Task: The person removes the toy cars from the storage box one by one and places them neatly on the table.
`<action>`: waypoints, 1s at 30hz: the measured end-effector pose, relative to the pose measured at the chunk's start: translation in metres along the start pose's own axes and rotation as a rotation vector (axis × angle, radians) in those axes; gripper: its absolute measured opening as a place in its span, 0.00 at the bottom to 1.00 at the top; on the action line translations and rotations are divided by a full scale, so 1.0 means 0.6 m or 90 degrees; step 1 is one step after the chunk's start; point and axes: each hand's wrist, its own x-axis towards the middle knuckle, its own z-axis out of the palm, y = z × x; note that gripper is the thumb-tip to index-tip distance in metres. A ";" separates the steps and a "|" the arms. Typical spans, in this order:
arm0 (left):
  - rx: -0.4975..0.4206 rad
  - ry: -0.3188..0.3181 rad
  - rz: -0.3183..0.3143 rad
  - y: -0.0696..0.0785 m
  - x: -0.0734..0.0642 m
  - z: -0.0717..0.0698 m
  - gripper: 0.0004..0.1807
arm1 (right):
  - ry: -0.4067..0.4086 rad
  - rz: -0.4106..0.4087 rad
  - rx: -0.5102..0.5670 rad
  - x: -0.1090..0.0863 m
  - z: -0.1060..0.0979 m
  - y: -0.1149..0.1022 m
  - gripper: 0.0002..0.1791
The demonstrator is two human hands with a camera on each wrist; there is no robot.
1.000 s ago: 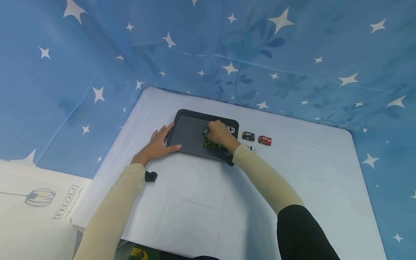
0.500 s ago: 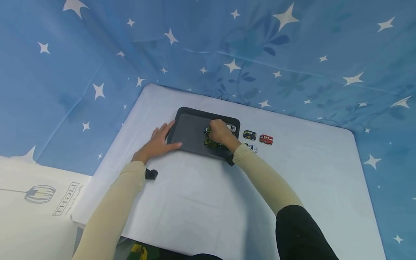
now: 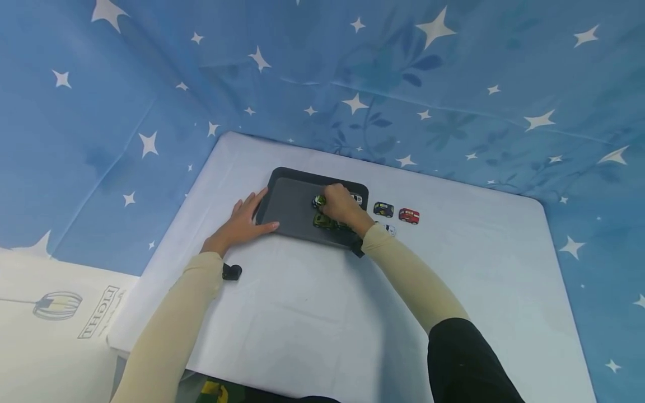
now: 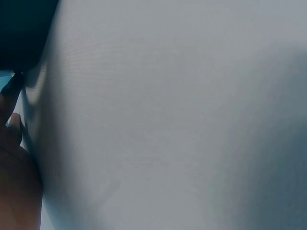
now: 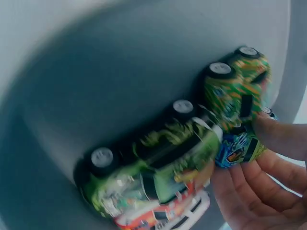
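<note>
Far left of the dark grey tray (image 3: 292, 210), a cream sheet (image 3: 55, 330) carries a wire-cage drawing. Just below the tray's left end, a black wrist device (image 3: 232, 272) shows beside the sleeve. The left hand (image 3: 241, 224) rests on the tray's left end, fingers extended, thumb along the near rim. Inside the tray, right of its middle, the right hand (image 3: 342, 204) pinches a blue-and-green toy car (image 5: 237, 149) between thumb and fingers; whether its wheels touch the tray is unclear. A camouflage toy car (image 3: 322, 221) and a green dragon-patterned toy car (image 5: 163, 167) stand nearer the tray's close rim; a white toy car (image 3: 357, 198) is by its right end. Just outside that end sit a white-and-black toy car (image 3: 389, 229), a dark blue-and-yellow toy car (image 3: 383, 209) and, farthest right, a red toy car (image 3: 409, 216).
</note>
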 end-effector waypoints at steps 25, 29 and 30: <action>0.014 -0.002 -0.030 0.001 0.000 0.006 0.61 | 0.082 -0.078 0.089 -0.064 -0.067 0.058 0.17; 0.013 -0.003 -0.033 0.004 -0.002 0.005 0.61 | 0.089 -0.071 0.109 -0.080 -0.073 0.071 0.18; 0.012 -0.002 -0.035 0.006 -0.003 0.004 0.61 | 0.092 -0.069 0.111 -0.083 -0.075 0.074 0.18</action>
